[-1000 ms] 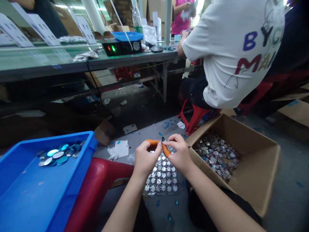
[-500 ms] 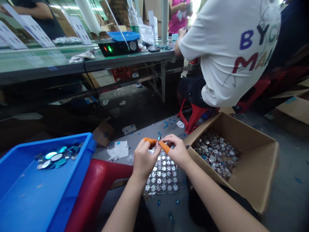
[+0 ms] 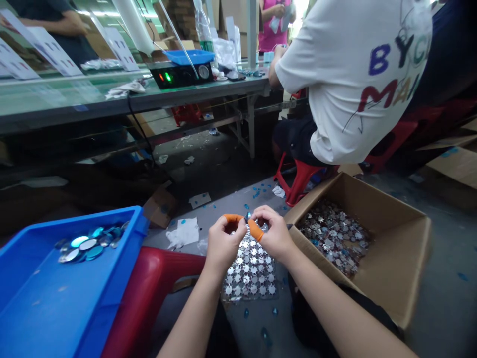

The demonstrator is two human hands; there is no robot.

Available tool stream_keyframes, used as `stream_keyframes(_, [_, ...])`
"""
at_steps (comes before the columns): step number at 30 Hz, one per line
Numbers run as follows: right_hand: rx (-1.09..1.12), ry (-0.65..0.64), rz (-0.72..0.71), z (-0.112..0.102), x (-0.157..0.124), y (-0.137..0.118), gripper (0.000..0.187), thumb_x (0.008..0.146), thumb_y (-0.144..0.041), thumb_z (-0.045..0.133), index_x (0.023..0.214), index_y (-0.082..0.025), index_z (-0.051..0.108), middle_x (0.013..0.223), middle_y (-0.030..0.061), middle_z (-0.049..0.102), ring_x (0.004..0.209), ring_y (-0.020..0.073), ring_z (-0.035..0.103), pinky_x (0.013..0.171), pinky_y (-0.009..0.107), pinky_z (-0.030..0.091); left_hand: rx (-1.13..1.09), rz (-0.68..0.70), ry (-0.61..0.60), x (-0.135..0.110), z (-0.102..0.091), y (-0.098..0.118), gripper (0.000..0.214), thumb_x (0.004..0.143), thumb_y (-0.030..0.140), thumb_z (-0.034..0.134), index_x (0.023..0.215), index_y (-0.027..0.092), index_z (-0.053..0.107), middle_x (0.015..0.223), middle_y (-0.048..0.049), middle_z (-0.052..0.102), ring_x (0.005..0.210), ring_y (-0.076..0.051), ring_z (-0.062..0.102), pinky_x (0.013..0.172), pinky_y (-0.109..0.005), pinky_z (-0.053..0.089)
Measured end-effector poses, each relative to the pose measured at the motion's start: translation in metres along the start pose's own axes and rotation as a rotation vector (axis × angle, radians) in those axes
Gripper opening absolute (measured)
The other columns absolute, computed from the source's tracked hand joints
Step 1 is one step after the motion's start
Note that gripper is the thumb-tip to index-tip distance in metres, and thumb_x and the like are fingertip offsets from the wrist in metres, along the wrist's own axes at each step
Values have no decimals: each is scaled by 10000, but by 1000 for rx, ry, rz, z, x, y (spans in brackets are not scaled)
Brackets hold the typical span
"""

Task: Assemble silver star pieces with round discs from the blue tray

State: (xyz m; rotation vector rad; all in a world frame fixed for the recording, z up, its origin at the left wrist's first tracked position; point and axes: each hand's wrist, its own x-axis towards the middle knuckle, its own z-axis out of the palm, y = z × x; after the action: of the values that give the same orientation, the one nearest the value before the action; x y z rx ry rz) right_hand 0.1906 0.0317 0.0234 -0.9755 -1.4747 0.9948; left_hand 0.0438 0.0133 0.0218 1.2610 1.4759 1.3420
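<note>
A small, shiny, blue-tinted round disc sat at the meeting point of both hands, directly in line between the left fingertips and the right ones, so neither hand was clearly nearer. It showed as a narrow sliver, its face turned mostly sideways and its long visible axis roughly upright, leaning slightly. The left hand came at it from the left, thumb and orange-covered index finger curved into a loop whose tips closed on the disc's near side. The right hand met it from the right, orange-covered thumb and bent fingers drawn together at the opposite edge; which hand gripped harder could not be told. Below lay a grid of flat, silver, star-edged pieces, apart from the disc. Just beyond the right forearm stood a brown cardboard box with loose silver pieces inside. Farther off to the left, past a red plastic stool, was a blue rectangular plastic tray with shiny, round, mirror-like discs heaped toward its far end.
</note>
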Motion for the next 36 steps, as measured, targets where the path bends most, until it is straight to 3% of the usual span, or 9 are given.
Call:
stream_keyframes(2, [-3, 9, -9, -1, 0, -1, 40, 785, -193, 704, 806, -189, 671, 905, 50, 621, 785, 168, 552, 669, 294, 442, -110, -114, -21, 2, 0, -2, 265, 789, 400, 764, 855, 148, 714, 812, -61, 718, 760, -192, 655, 712, -284, 513])
stream_keyframes(4, [-16, 17, -27, -2, 0, -1, 39, 784, -187, 701, 800, -191, 666, 897, 43, 616, 776, 162, 546, 672, 292, 439, -138, -126, -56, 3, -1, -1, 297, 785, 425, 772, 870, 144, 727, 831, -74, 727, 789, -204, 668, 736, -293, 525])
stream_keyframes(8, [-50, 1, -61, -7, 2, -2, 36, 798, -190, 697, 808, -195, 663, 896, 39, 612, 788, 163, 550, 686, 293, 443, 9, 75, -87, 0, -4, 6, 263, 837, 407, 738, 961, 177, 755, 950, -83, 725, 882, -221, 682, 804, -316, 539])
stream_keyframes(11, [-76, -35, -76, -8, 1, -5, 17, 819, -201, 678, 813, -199, 662, 898, 44, 600, 827, 175, 573, 721, 302, 463, 125, 158, -53, -3, -5, 8, 207, 839, 380, 730, 918, 191, 758, 902, -66, 708, 819, -205, 669, 744, -302, 532])
stream_keyframes(18, [-64, -63, -90, -3, -4, -7, 37, 791, -189, 690, 815, -207, 667, 896, 38, 593, 816, 176, 562, 734, 309, 459, 13, -87, 81, 1, -1, -1, 290, 778, 426, 760, 840, 146, 721, 803, -71, 717, 737, -193, 645, 689, -292, 510])
stream_keyframes(22, [247, -1, 72, 0, -1, 4, 86, 758, -212, 760, 806, -197, 689, 901, 32, 613, 780, 156, 539, 700, 290, 433, -129, -160, 61, 5, -2, 2, 346, 754, 462, 785, 829, 133, 713, 711, -53, 689, 663, -166, 609, 625, -264, 480])
stream_keyframes(29, [818, 99, 533, 5, 4, 9, 256, 622, -292, 871, 769, -164, 706, 731, -6, 606, 623, 99, 433, 592, 245, 369, -166, -100, 60, 4, -1, 1, 334, 778, 451, 791, 863, 135, 723, 723, -49, 691, 673, -161, 623, 655, -264, 496])
stream_keyframes(36, [1024, 70, 681, 7, 1, 10, 193, 665, -243, 839, 789, -172, 711, 749, -5, 605, 642, 97, 457, 587, 231, 392, -138, -117, 96, 6, -2, 3, 342, 755, 453, 792, 861, 134, 732, 721, -57, 695, 680, -179, 637, 657, -281, 508])
